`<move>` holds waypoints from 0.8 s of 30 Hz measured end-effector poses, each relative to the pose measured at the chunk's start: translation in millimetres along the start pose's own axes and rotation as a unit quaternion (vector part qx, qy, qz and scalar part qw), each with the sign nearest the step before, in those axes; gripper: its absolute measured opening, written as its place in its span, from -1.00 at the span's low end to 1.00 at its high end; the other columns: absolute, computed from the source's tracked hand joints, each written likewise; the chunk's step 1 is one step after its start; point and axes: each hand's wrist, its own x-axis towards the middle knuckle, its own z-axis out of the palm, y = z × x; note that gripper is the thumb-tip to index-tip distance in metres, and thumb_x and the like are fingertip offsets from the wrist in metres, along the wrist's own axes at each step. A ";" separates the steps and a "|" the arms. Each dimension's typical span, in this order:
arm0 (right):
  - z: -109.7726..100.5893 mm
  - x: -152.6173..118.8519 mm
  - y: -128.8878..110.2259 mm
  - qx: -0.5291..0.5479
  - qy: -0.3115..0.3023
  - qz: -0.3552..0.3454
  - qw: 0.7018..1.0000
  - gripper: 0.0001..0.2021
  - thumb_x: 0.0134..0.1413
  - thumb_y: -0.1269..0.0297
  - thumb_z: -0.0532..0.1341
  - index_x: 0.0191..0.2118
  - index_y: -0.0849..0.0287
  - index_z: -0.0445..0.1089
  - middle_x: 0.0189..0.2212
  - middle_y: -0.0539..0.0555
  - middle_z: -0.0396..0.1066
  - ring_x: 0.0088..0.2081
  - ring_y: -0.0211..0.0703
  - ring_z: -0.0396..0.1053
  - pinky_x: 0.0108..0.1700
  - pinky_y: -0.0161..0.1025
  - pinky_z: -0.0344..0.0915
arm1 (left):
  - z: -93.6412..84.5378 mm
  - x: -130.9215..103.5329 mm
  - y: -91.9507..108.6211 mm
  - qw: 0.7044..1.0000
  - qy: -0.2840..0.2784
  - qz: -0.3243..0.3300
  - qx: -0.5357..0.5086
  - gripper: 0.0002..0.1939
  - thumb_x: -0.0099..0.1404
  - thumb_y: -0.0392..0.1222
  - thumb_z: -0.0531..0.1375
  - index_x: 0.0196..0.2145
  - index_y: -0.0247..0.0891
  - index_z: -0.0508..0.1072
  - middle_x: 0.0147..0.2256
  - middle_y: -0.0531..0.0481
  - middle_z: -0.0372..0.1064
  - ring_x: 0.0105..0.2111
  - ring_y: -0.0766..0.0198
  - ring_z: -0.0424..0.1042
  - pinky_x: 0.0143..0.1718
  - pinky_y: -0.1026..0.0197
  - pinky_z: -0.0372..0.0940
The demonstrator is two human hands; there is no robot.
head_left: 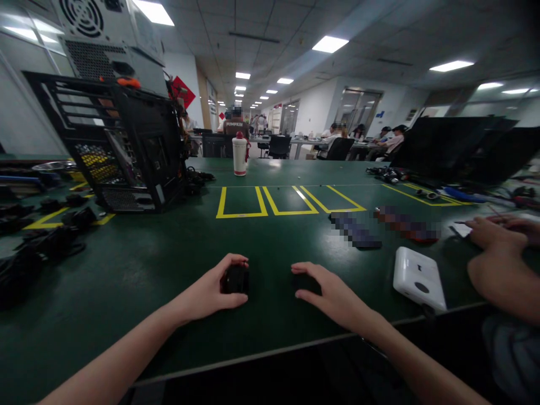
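In the head view, my left hand (217, 284) is curved around a small black boxy object (238, 279) low over the green table, thumb on the near side and fingers on the far side. My right hand (323, 287) faces it across a short gap. Its fingers and thumb are bent about another small dark object (307, 283), mostly in shadow, so its kind is unclear. The two dark objects are apart from each other.
A white device (417, 275) lies right of my right hand, near another person's hands (498, 236). Two blurred-out flat items (356, 230) lie beyond. Yellow tape outlines (242, 215), a white tumbler (239, 156), an open computer case (147, 146) and black cables (37, 247) are also there.
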 end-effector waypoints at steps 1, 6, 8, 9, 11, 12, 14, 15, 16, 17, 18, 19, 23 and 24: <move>4.9 -8.0 -8.8 -0.001 -0.009 0.006 1.000 -0.55 -0.13 0.25 0.24 -0.03 -0.03 0.24 -0.08 0.07 0.30 -0.03 0.00 0.22 0.04 0.01 0.08 | 4.4 -9.1 1.5 1.000 0.000 -0.003 0.004 -0.38 0.01 -0.18 0.23 0.03 -0.06 0.10 0.02 -0.04 0.17 -0.01 0.12 0.24 -0.01 0.05 0.19; 36.8 -14.0 -58.8 0.020 -0.099 -0.001 0.995 -0.27 -0.21 0.21 0.30 0.13 -0.09 -0.01 0.06 0.08 0.14 -0.02 0.01 0.24 0.01 -0.07 0.16 | 16.8 -46.2 -2.5 1.000 0.014 -0.012 0.021 -0.34 0.00 -0.28 0.18 0.06 0.04 0.09 0.05 0.02 0.14 0.02 0.10 0.20 0.06 0.05 0.12; 48.0 -4.9 -77.6 0.035 -0.151 -0.022 0.988 -0.20 -0.24 0.17 0.32 0.15 -0.12 -0.07 0.09 0.08 0.08 -0.01 0.04 0.23 0.00 -0.06 0.18 | 16.0 -58.5 -7.3 0.999 0.015 -0.004 0.037 -0.29 -0.01 -0.28 0.19 0.07 0.14 0.06 0.07 0.04 0.12 0.04 0.08 0.17 0.08 0.01 0.10; 52.9 0.2 -85.5 0.044 -0.162 -0.036 0.985 -0.16 -0.27 0.13 0.32 0.16 -0.13 -0.10 0.09 0.08 0.07 0.00 0.05 0.23 0.00 -0.06 0.18 | 14.4 -64.2 -9.6 0.999 0.013 0.003 0.048 -0.27 -0.02 -0.26 0.20 0.08 0.18 0.04 0.08 0.05 0.10 0.06 0.07 0.15 0.09 0.00 0.08; 61.8 9.8 -97.2 0.058 -0.175 -0.061 0.981 -0.11 -0.32 0.06 0.33 0.17 -0.14 -0.14 0.12 0.06 0.04 0.05 0.07 0.17 0.04 -0.05 0.14 | 10.1 -73.8 -13.0 0.997 0.005 0.017 0.075 -0.24 -0.02 -0.23 0.22 0.09 0.24 0.02 0.10 0.08 0.05 0.10 0.05 0.08 0.12 -0.02 0.02; 66.2 13.9 -101.1 0.068 -0.176 -0.067 0.980 -0.10 -0.33 0.04 0.33 0.17 -0.15 -0.15 0.13 0.05 0.01 0.07 0.07 0.15 0.06 -0.05 0.13 | 7.8 -77.4 -13.8 0.996 0.000 0.019 0.090 -0.24 -0.02 -0.21 0.22 0.08 0.25 0.02 0.11 0.09 0.03 0.11 0.04 0.05 0.13 -0.03 0.00; 75.8 20.5 -105.7 0.086 -0.172 -0.062 0.979 -0.07 -0.36 0.05 0.34 0.17 -0.15 -0.17 0.16 0.03 -0.06 0.08 0.05 0.14 0.06 -0.08 0.15 | 3.8 -81.0 -13.4 0.993 -0.007 0.011 0.120 -0.25 -0.06 -0.19 0.24 0.06 0.25 0.08 0.11 0.08 0.01 0.12 0.00 0.02 0.13 -0.06 0.00; 81.1 23.1 -107.1 0.093 -0.168 -0.050 0.980 -0.05 -0.37 0.06 0.35 0.17 -0.15 -0.18 0.18 0.03 -0.11 0.07 0.05 0.15 0.05 -0.09 0.17 | 2.5 -80.9 -12.2 0.991 -0.006 0.004 0.136 -0.26 -0.09 -0.19 0.26 0.04 0.25 0.13 0.10 0.06 0.03 0.11 -0.03 0.03 0.11 -0.06 0.02; 86.5 25.1 -108.1 0.094 -0.164 -0.034 0.981 -0.04 -0.39 0.07 0.35 0.17 -0.15 -0.18 0.20 0.03 -0.16 0.07 0.05 0.15 0.04 -0.10 0.19 | 1.8 -79.9 -10.5 0.989 -0.001 -0.003 0.150 -0.28 -0.11 -0.18 0.28 0.02 0.23 0.18 0.08 0.04 0.05 0.09 -0.06 0.06 0.08 -0.06 0.07; 91.7 26.6 -108.9 0.090 -0.159 -0.018 0.983 -0.04 -0.39 0.07 0.35 0.17 -0.13 -0.17 0.21 0.04 -0.21 0.08 0.06 0.14 0.04 -0.09 0.18 | 1.7 -78.1 -8.6 0.987 0.010 -0.005 0.163 -0.32 -0.12 -0.17 0.28 -0.01 0.21 0.23 0.05 0.03 0.09 0.06 -0.06 0.11 0.05 -0.05 0.11; 96.6 27.6 -109.5 0.081 -0.153 -0.005 0.985 -0.05 -0.38 0.08 0.35 0.17 -0.11 -0.15 0.22 0.05 -0.25 0.09 0.08 0.13 0.05 -0.07 0.17 | 2.1 -76.0 -6.5 0.984 0.025 -0.003 0.174 -0.38 -0.10 -0.18 0.27 -0.04 0.18 0.27 0.02 0.01 0.12 0.02 -0.03 0.16 0.02 -0.02 0.15; 100.7 28.2 -109.7 0.070 -0.146 0.001 0.987 -0.08 -0.36 0.08 0.34 0.18 -0.07 -0.13 0.23 0.07 -0.27 0.09 0.09 0.12 0.06 -0.05 0.16 | 2.8 -74.0 -4.6 0.983 0.039 0.003 0.181 -0.45 -0.07 -0.19 0.24 -0.07 0.14 0.30 -0.01 0.00 0.15 -0.02 0.01 0.21 -0.02 0.03 0.19; 101.1 24.6 -102.9 0.037 -0.109 -0.043 0.992 -0.14 -0.29 0.05 0.31 0.16 0.10 -0.06 0.22 0.19 -0.21 0.13 0.13 0.05 0.10 -0.04 0.10 | 1.3 -73.9 -5.6 0.973 0.075 0.031 0.214 -0.63 0.01 -0.27 0.15 -0.17 -0.05 0.36 -0.09 -0.01 0.23 -0.13 0.18 0.32 -0.11 0.24 0.26; 96.3 22.3 -98.2 0.025 -0.094 -0.049 0.994 -0.18 -0.28 0.04 0.30 0.15 0.10 -0.02 0.21 0.19 -0.16 0.15 0.14 0.02 0.11 -0.03 0.08 | -2.1 -76.7 -9.7 0.969 0.090 0.033 0.230 -0.65 0.00 -0.28 0.15 -0.20 -0.08 0.37 -0.10 -0.01 0.25 -0.14 0.20 0.32 -0.12 0.27 0.26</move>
